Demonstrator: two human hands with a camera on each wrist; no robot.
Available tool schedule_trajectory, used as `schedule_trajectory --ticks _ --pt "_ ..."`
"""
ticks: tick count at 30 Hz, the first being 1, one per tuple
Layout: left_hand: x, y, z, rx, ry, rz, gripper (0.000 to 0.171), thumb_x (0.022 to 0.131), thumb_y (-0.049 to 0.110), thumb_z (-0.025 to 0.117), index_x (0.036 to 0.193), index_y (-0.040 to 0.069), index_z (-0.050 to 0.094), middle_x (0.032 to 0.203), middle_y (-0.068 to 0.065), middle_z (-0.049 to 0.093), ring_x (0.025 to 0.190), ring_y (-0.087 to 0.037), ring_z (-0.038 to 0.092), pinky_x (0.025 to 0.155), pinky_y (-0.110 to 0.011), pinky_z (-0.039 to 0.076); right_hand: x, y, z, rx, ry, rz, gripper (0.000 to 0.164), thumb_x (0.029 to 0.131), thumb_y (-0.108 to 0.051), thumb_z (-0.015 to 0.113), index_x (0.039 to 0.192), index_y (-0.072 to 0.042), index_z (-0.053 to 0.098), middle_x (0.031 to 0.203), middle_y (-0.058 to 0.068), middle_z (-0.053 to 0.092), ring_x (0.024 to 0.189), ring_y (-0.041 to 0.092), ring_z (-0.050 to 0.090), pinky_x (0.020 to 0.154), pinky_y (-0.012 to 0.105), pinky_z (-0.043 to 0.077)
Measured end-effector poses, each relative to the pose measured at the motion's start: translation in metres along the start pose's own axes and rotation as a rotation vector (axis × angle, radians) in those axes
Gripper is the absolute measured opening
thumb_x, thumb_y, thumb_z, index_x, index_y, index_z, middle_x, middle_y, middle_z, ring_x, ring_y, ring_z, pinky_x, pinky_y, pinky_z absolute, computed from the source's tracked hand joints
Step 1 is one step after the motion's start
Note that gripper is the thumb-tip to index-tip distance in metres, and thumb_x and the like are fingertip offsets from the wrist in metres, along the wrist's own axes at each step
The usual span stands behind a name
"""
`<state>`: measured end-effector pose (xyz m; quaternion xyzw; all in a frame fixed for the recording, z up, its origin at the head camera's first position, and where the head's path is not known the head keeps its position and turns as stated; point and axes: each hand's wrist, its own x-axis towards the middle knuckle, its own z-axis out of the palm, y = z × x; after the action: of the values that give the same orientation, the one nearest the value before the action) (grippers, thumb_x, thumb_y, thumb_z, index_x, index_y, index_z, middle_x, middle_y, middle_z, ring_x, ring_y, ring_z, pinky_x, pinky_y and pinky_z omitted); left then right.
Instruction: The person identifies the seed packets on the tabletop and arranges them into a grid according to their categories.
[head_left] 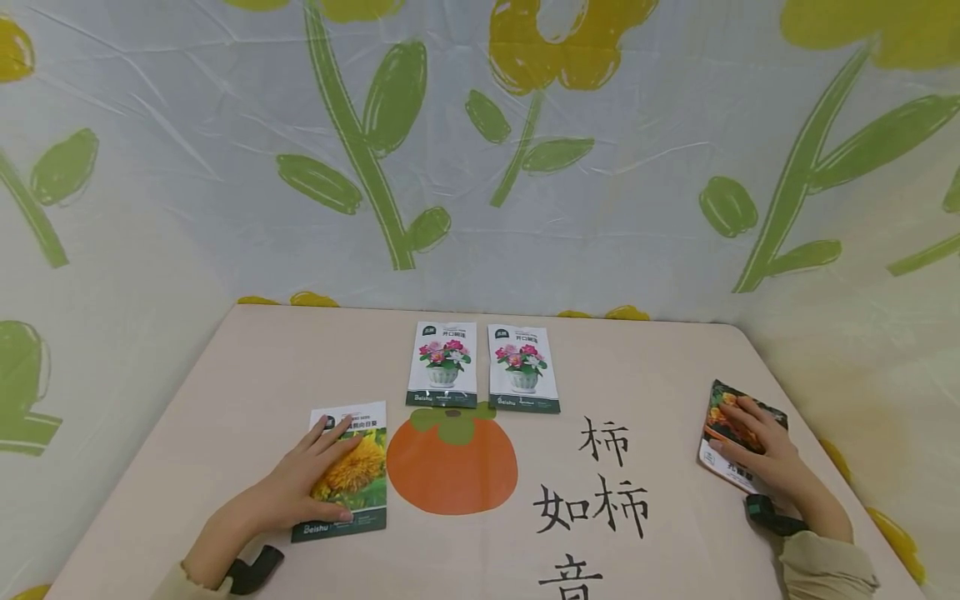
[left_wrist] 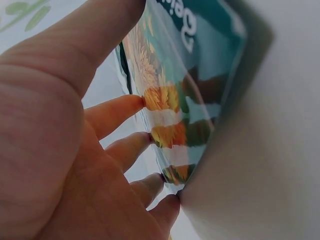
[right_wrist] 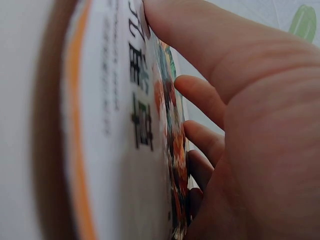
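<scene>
With left hand (head_left: 298,479) and right hand (head_left: 772,457) unclenched, gripping nothing, touching yellow-flower packet (head_left: 367,471) and orange-flower packet (head_left: 729,432) respectively. Judged light, thin, bendable, slick; best pinched edgewise.

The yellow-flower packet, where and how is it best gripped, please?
Probably pinch the yellow-flower packet by its long right edge, coming from the right: it is flat, that edge is uncovered, while the left hand rests across its left side.

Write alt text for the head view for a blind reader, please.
A person's left hand rests on a yellow-flower packet and the right hand on an orange-flower packet, at opposite sides of a table; two matching packets lie between, farther back.
</scene>
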<state>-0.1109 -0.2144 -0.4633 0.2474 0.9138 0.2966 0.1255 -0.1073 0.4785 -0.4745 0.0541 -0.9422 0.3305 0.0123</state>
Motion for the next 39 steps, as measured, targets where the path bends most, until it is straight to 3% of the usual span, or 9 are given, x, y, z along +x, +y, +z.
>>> schedule_trajectory --ticks 11,22,39 --pt "0.002 0.003 0.002 -0.023 -0.027 0.001 0.096 0.074 0.053 0.082 0.151 0.012 0.042 0.163 -0.015 0.021 0.146 -0.052 0.005 0.103 -0.079 0.017 0.003 0.027 0.004 -0.015 0.022 -0.023 0.072 0.092 -0.020 0.068 0.154 -0.008 0.033 0.166 0.013 0.006 0.144 0.055 0.000 0.094 0.085 0.007" --pt "0.003 0.009 0.003 -0.027 -0.039 -0.015 0.097 0.074 0.052 0.082 0.152 0.013 0.041 0.163 -0.014 0.021 0.146 -0.051 0.004 0.102 -0.079 0.018 0.000 0.002 -0.001 0.013 -0.005 0.008 0.072 0.094 -0.021 0.066 0.152 0.001 0.030 0.163 0.024 0.004 0.142 0.060 -0.003 0.094 0.086 0.002" --pt "0.006 0.013 0.007 -0.017 -0.051 0.001 0.097 0.073 0.053 0.082 0.152 0.014 0.040 0.164 -0.012 0.020 0.147 -0.050 0.004 0.102 -0.079 0.019 0.001 0.005 0.000 0.008 0.000 -0.006 0.073 0.092 -0.019 0.067 0.152 0.001 0.030 0.162 0.027 0.007 0.141 0.061 -0.001 0.094 0.086 0.003"
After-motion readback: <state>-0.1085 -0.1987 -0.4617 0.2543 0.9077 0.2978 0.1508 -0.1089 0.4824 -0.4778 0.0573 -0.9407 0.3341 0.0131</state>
